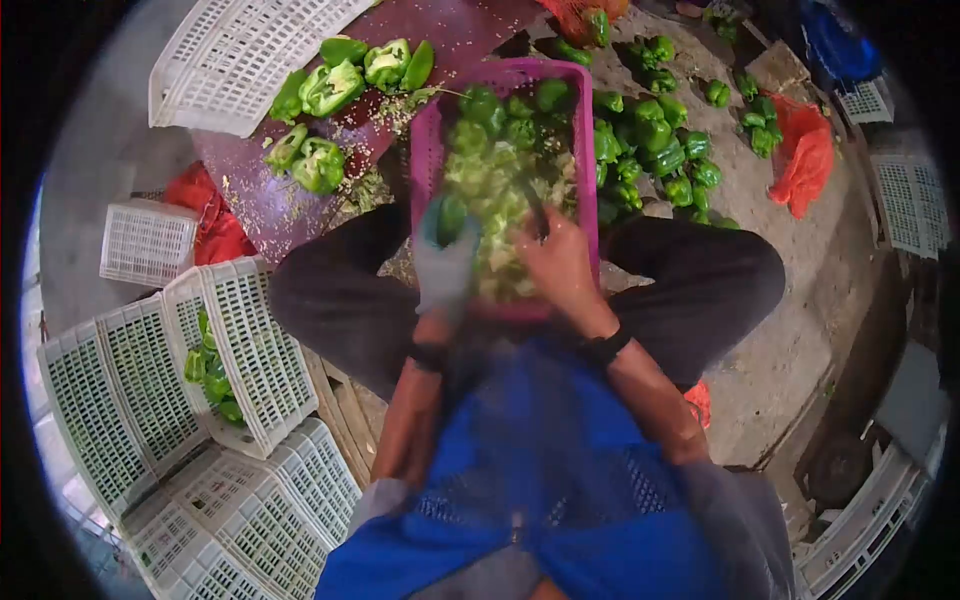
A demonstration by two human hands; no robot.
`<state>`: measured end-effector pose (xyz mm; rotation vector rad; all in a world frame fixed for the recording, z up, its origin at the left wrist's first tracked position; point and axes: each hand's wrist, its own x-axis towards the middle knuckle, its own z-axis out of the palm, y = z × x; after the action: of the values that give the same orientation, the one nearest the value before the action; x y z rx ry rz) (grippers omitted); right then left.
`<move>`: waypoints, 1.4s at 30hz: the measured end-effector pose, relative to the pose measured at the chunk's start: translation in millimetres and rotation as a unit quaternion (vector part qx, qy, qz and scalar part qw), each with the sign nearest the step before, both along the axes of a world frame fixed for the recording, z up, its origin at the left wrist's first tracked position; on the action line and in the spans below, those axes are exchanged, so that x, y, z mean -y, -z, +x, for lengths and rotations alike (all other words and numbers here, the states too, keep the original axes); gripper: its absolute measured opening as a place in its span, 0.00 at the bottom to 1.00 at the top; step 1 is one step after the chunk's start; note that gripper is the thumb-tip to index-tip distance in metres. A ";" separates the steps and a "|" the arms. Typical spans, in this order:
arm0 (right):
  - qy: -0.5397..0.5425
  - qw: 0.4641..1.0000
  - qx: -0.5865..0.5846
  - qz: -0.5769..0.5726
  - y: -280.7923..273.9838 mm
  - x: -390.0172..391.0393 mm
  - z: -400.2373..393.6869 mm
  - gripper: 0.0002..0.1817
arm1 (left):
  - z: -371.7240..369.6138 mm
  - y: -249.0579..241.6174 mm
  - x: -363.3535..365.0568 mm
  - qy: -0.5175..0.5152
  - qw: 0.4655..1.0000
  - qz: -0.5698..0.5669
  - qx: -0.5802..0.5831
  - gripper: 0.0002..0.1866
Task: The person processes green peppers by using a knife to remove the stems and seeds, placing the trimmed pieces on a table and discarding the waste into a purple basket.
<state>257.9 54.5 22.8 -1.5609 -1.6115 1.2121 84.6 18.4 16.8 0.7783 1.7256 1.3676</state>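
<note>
Between my knees stands a pink plastic crate (427, 150). Whole green peppers lie at its far end, with pale cut pieces and cores (500, 195) nearer to me. My left hand (445, 262), in a light glove, is closed around a green pepper (451, 218) over the crate's left side. Bare and closed, my right hand (562, 258) grips a dark, narrow knife (536, 208) over the right side, its blade pointing away from me. Motion blurs both hands and the blade. The knife and the held pepper are apart.
Opened pepper halves (335, 88) and scattered seeds lie on a dark red surface at upper left, beside a white crate (250, 60). Whole peppers (655, 140) are heaped on the floor at right, near a red net bag (803, 155). White baskets (120, 390) stand at lower left.
</note>
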 end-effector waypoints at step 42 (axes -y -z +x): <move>0.055 0.997 -0.046 0.005 6.1 -17.5 -10.0 0.18 | -6.4 -4.8 35.5 0.143 0.892 0.172 -0.392 0.30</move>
<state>247.9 72.0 16.7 -1.5422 -1.4519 1.1972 78.2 -17.0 21.6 1.9110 1.8361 1.2395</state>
